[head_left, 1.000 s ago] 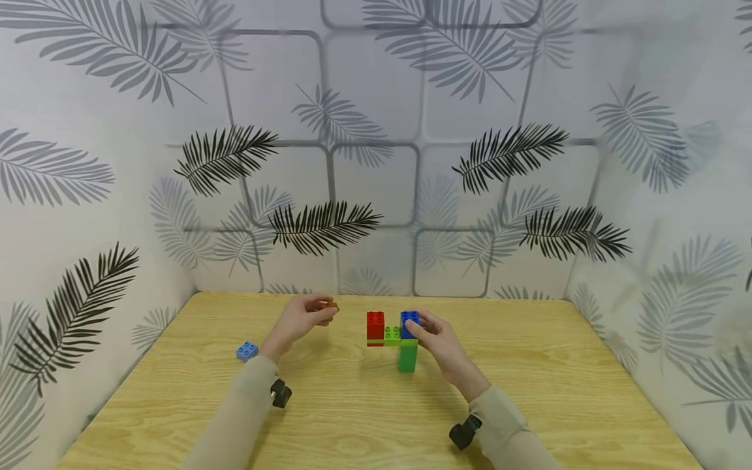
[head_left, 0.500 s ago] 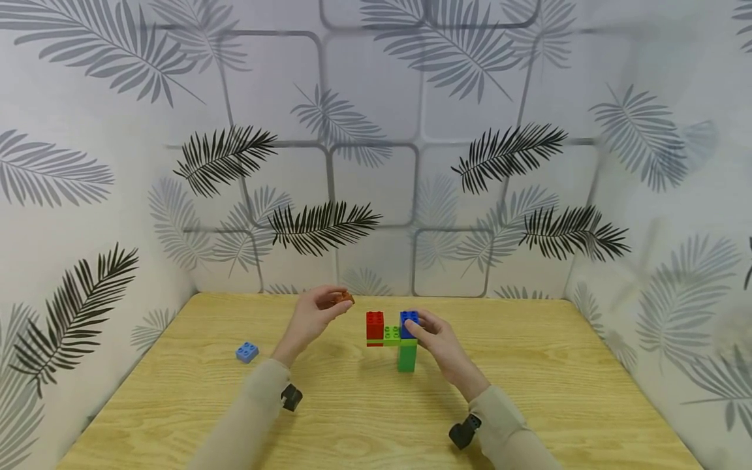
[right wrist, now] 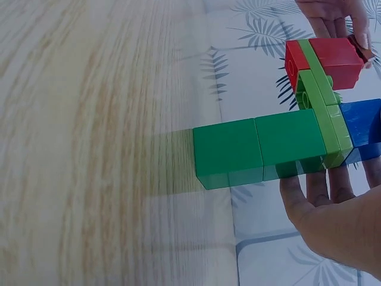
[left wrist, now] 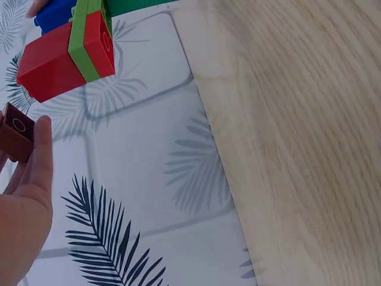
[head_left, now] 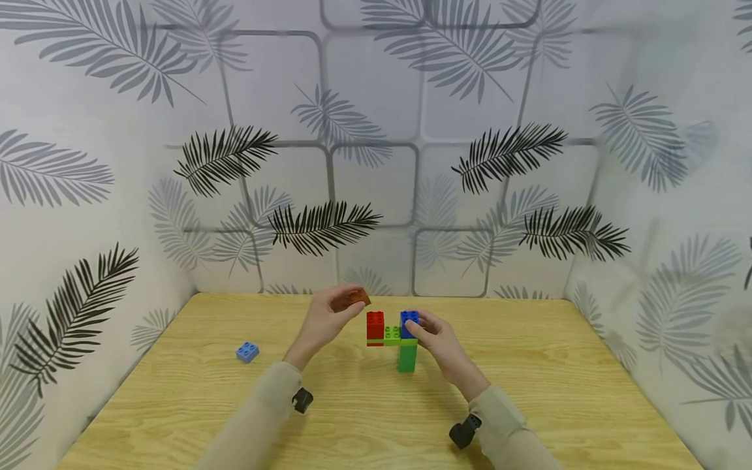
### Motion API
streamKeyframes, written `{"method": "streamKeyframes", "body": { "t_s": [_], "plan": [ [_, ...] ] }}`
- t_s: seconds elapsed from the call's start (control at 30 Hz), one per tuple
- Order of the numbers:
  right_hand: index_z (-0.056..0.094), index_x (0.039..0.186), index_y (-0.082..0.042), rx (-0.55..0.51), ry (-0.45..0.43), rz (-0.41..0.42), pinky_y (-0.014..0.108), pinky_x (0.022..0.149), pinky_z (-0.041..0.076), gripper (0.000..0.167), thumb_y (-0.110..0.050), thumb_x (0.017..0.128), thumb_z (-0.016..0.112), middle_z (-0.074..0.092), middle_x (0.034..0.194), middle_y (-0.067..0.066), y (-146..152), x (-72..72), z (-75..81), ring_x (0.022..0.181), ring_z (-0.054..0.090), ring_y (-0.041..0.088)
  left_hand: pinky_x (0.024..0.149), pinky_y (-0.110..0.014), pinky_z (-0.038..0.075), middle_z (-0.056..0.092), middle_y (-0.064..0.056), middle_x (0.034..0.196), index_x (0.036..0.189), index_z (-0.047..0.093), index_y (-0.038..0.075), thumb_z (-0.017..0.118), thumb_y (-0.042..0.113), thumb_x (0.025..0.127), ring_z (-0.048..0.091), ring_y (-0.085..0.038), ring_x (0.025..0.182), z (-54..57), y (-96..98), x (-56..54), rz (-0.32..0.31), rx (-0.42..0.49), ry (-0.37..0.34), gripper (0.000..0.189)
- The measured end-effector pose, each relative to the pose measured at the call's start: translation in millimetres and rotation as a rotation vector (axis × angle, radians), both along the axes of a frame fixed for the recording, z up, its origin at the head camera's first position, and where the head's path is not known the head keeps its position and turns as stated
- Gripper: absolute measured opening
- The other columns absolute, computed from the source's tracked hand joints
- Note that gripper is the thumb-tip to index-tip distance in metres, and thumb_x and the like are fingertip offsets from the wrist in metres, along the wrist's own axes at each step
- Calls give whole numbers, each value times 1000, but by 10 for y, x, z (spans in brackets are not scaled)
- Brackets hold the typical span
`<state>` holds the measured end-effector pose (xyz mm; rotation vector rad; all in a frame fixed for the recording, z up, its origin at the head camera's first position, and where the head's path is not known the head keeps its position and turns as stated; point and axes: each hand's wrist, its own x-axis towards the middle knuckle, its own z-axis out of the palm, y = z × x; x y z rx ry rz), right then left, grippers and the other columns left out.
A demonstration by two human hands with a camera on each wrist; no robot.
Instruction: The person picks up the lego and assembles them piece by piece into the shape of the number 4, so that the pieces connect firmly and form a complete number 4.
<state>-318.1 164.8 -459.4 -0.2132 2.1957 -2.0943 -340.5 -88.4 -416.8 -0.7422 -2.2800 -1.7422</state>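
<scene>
My left hand [head_left: 326, 320] pinches a brown brick [head_left: 360, 297] between thumb and fingers, just above and to the left of a built block shape. The brick's hollow underside shows in the left wrist view. A red brick [head_left: 375, 326] tops the left end of a lime-green crosspiece [head_left: 391, 335]; more red sits beneath it. At the right end a blue brick [head_left: 408, 316] sits over a column of two green bricks [right wrist: 259, 146], whose foot appears to rest on the table. My right hand [head_left: 443, 349] grips the blue brick, with fingers along the column's side in the right wrist view.
A light blue brick [head_left: 247, 352] lies on the wooden table [head_left: 352, 424], left of my left forearm. Walls with a leaf pattern [head_left: 376, 183] enclose the table at the back and both sides.
My left hand has carried the brown brick to the right, close to the top of the red brick. My right hand and the block shape have stayed in place.
</scene>
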Motion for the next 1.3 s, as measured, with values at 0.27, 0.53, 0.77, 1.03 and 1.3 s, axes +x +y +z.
{"method": "streamKeyframes", "body": {
  "t_s": [0.27, 0.53, 0.77, 1.03, 1.3],
  "plan": [
    [53, 141, -12, 29, 3, -32, 47, 109, 41, 50, -34, 97, 62, 59, 128, 10, -11, 8, 3, 113, 58, 18, 84, -24, 55, 69, -17, 116, 127, 65, 4, 65, 10, 95, 67, -32, 106, 210, 154, 228, -33, -36, 15, 33],
    [53, 141, -12, 33, 9, -19, 46, 109, 41, 48, -30, 97, 62, 59, 128, 9, 4, 8, 12, 113, 59, 17, 92, -29, 54, 65, -22, 124, 130, 60, -3, 62, 3, 95, 64, -35, 113, 260, 255, 261, -85, 34, -9, 36],
    [55, 140, -12, 28, 10, 1, 47, 110, 40, 49, -32, 96, 64, 59, 130, 9, 21, -1, 13, 116, 58, 20, 95, -48, 52, 68, -15, 121, 127, 65, 6, 66, 6, 93, 64, -32, 112, 163, 426, 171, -87, -37, 84, 34],
    [56, 139, -15, 35, 37, 18, 50, 111, 38, 47, -33, 96, 64, 58, 135, 9, 33, -25, -7, 125, 54, 26, 92, -46, 54, 70, -5, 119, 127, 67, 13, 72, 9, 89, 65, -26, 106, 53, 521, 66, -111, -106, 123, 38],
    [54, 142, -18, 66, 72, 47, 50, 110, 39, 49, -32, 96, 64, 56, 139, 8, 57, -26, -14, 127, 53, 28, 61, -20, 48, 70, -4, 121, 126, 68, 12, 73, 10, 88, 65, -24, 95, 64, 586, 63, -110, -297, 273, 38]
  ]
}}
